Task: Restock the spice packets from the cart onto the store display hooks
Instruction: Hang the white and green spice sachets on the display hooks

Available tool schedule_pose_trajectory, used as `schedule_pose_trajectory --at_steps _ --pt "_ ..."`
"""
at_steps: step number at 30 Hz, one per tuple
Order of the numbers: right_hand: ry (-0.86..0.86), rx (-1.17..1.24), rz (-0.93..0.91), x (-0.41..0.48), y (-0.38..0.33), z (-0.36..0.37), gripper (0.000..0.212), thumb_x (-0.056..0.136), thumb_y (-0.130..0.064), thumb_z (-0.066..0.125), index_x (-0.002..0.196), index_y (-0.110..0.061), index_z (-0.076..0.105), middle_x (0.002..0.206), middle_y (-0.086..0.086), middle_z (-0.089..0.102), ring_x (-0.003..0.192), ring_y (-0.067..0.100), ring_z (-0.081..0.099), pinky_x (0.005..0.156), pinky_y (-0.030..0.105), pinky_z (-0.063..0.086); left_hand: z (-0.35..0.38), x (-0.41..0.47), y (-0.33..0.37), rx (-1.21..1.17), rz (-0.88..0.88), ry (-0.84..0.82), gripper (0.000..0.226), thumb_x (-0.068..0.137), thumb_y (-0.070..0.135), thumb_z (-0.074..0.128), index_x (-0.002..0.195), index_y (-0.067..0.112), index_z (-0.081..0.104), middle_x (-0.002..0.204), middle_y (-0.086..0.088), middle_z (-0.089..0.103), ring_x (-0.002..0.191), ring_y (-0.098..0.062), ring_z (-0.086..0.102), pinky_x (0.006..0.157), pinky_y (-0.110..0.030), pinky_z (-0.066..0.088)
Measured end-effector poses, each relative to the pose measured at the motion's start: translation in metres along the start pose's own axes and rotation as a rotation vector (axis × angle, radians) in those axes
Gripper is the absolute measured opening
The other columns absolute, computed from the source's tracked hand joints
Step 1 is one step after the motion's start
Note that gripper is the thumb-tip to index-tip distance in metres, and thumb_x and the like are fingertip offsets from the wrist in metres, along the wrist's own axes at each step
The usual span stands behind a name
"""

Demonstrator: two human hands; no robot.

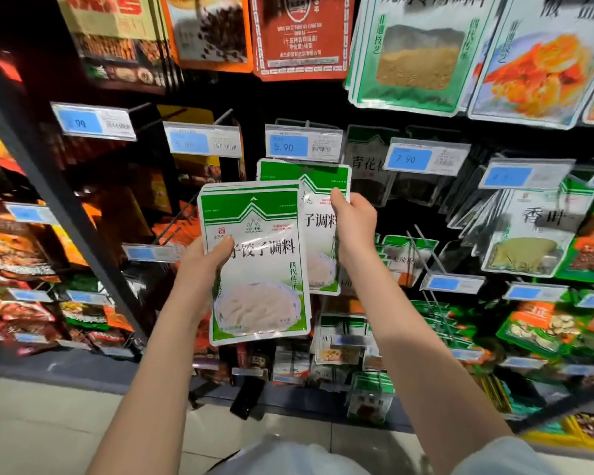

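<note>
The front stack of dumpling seasoning packets [258,265] is white, with a green top band crossed by a white peaked line, black characters, and a green-edged picture of pale dumplings. The rear dumpling seasoning packet [314,214] shows the same green and white. The price tags [288,145] carry blue panels on white. A red packet [299,36] has white lettering, and a green-bordered packet [415,53] shows tan powder.
</note>
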State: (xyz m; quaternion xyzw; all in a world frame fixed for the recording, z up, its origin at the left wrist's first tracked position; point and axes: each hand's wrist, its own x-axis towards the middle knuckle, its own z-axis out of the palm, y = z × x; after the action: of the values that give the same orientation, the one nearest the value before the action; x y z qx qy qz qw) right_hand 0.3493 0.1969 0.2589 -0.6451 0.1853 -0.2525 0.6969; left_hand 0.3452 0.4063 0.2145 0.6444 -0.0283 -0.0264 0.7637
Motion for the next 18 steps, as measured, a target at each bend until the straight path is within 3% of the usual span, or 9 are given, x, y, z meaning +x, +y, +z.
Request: schedule_pose_trajectory --at_steps 3,9,13,18 --pt "0.023 0.016 -0.032 0.006 -0.003 0.004 0.045 0.094 -0.016 0.056 0.063 -0.019 0.023 0.059 -0.001 0.019 0.050 0.010 0.017 0.049 0.025 0.015 -0.003 0.001 0.002 0.018 -0.009 0.008 0.024 0.098 0.017 0.053 0.120 0.015 0.060 0.114 -0.002 0.070 0.102 -0.020 0.068 0.084 -0.036 0.055" --pt "0.091 -0.065 -0.092 0.013 -0.010 0.017 0.045 0.092 -0.020 0.058 0.061 -0.017 0.026 0.057 0.000 0.024 0.052 0.014 0.020 0.054 0.029 0.017 -0.004 0.005 0.000 0.045 -0.009 0.006 0.023 0.098 0.015 0.053 0.119 0.013 0.061 0.112 -0.003 0.071 0.101 -0.022 0.068 0.082 -0.036 0.056" --pt "0.141 -0.140 -0.161 0.017 -0.011 0.020 0.045 0.092 -0.021 0.058 0.061 -0.016 0.026 0.058 0.002 0.025 0.052 0.014 0.020 0.052 0.029 0.015 -0.006 0.008 -0.001 0.051 -0.013 0.000 0.025 0.097 0.016 0.054 0.121 0.012 0.062 0.114 -0.005 0.070 0.105 -0.026 0.067 0.089 -0.044 0.054" --pt "0.166 -0.220 -0.232 0.013 -0.001 0.016 0.048 0.093 -0.020 0.058 0.059 -0.018 0.024 0.059 0.000 0.025 0.052 0.011 0.019 0.045 0.024 0.017 -0.008 0.010 0.003 0.044 0.018 0.000 0.016 0.098 0.016 0.053 0.105 0.024 0.065 0.102 0.004 0.073 0.097 -0.019 0.069 0.081 -0.035 0.055"
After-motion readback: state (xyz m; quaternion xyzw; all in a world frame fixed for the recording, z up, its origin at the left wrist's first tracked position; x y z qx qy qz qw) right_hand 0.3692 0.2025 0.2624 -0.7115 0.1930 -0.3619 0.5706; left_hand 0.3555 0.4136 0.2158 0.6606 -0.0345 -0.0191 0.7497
